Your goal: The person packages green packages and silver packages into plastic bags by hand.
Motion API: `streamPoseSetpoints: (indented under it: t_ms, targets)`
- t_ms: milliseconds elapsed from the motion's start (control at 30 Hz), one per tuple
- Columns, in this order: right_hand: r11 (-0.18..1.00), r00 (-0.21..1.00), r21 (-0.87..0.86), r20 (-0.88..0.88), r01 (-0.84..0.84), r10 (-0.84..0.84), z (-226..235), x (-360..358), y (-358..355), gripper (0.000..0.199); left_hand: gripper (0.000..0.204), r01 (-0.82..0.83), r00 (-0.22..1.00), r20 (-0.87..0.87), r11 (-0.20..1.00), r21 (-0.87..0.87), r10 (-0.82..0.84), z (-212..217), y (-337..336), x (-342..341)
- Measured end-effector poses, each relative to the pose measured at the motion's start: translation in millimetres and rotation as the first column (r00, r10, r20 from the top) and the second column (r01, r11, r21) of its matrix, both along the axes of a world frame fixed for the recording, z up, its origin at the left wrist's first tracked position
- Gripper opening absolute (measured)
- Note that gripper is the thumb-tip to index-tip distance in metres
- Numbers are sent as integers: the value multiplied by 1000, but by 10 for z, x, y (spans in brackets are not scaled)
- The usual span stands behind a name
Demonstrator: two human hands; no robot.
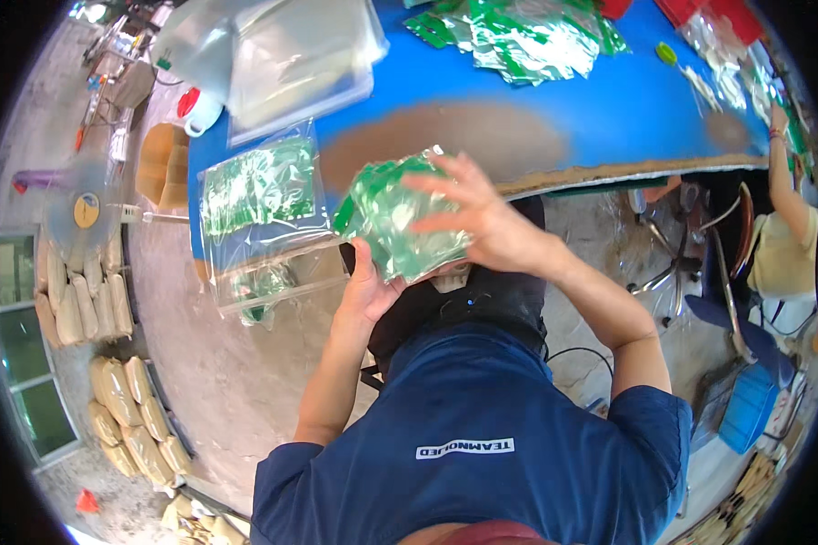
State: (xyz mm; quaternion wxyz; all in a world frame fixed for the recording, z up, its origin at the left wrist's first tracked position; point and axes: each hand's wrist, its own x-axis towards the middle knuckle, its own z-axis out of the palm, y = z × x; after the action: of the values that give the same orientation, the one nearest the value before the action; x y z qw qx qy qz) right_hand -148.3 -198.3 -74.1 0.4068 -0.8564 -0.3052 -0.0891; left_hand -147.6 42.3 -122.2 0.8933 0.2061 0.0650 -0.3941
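A small bundle of clear and green plastic packets (400, 227) is held up in front of me, just off the table's near edge. My left hand (373, 286) grips its lower left side, thumb up along the edge and the other fingers hidden beneath. Over its right side my right hand (473, 218) is spread, fingers apart and slightly blurred; whether the fingertips touch the plastic I cannot tell. To the left, a large clear bag (262, 195) with green packets inside lies partly over the table edge, its open end hanging down.
The blue table (609, 118) has a worn brown patch. On it are a pile of green packets (536, 41), clear plastic sheets (300, 54) and a white container with a red lid (200, 111). Another person's arm (782, 173) reaches in at far right. Filled sacks (132, 409) lie at left.
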Motion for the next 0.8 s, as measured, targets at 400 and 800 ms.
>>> streamPoseSetpoints:
  t_ms: [400, 800]
  targets:
    - [758, 818, 550, -573, 351, 37, -92, 320, 102, 117, 55, -312, 872, 477, 880, 359, 114, 147, -22, 250]
    - [972, 981, 172, -136, 160, -137, -502, 885, 51, 108, 103, -530, 465, 859, 709, 465, -215, 182, -219, 1025]
